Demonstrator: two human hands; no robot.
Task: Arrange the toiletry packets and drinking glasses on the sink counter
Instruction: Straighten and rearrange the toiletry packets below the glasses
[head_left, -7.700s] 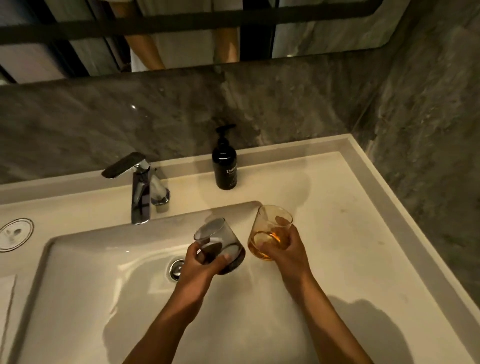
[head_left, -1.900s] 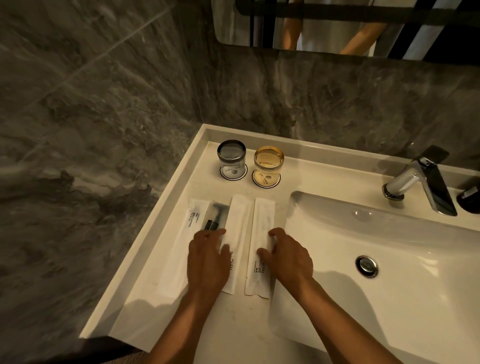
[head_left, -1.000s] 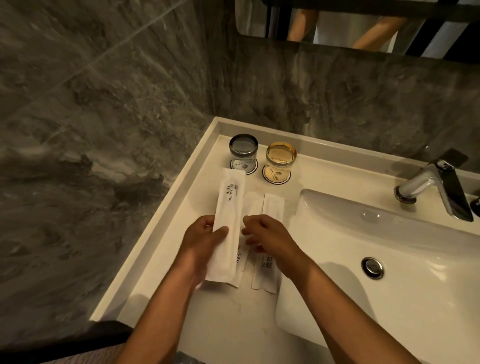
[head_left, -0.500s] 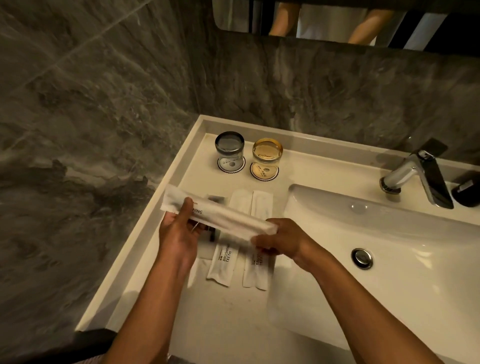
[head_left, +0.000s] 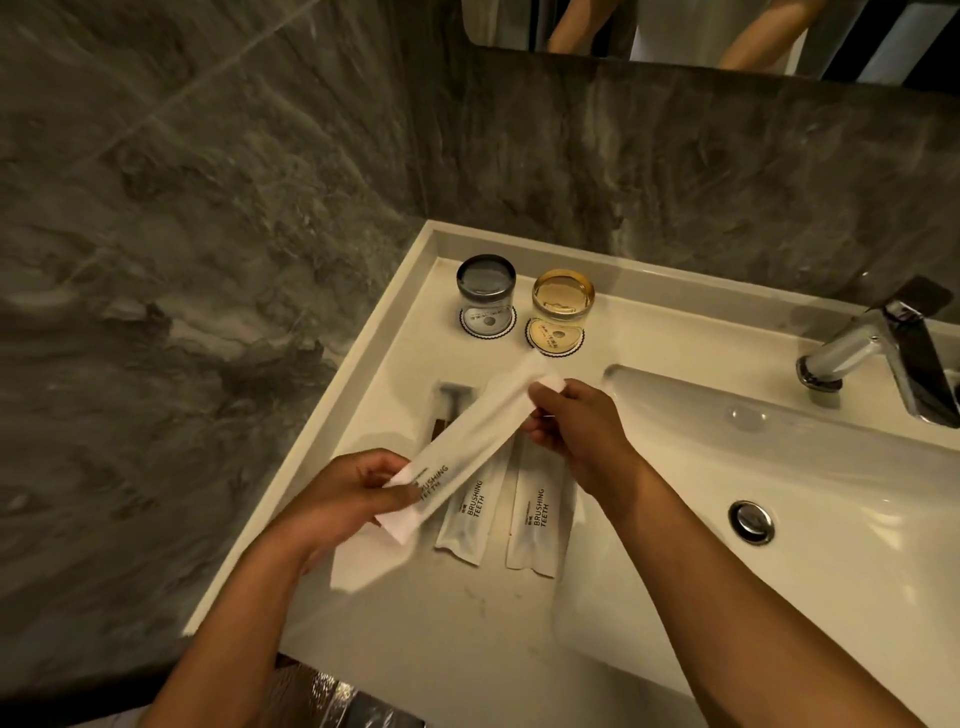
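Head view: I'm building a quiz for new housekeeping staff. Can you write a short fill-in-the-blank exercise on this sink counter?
1. Both hands hold one white packet printed BRUSHING ____.
2. The grey glass and the amber glass each stand on a round ____.
3. The amber glass stands nearer the ____ than the grey glass does.
4. The left hand has its grip on the packet's ____ end.

Missing words: TEETH; coaster; faucet; printed

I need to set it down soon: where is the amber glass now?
In the head view the amber glass stands on a round coaster at the counter's back left corner, right of the grey glass, left of the faucet.
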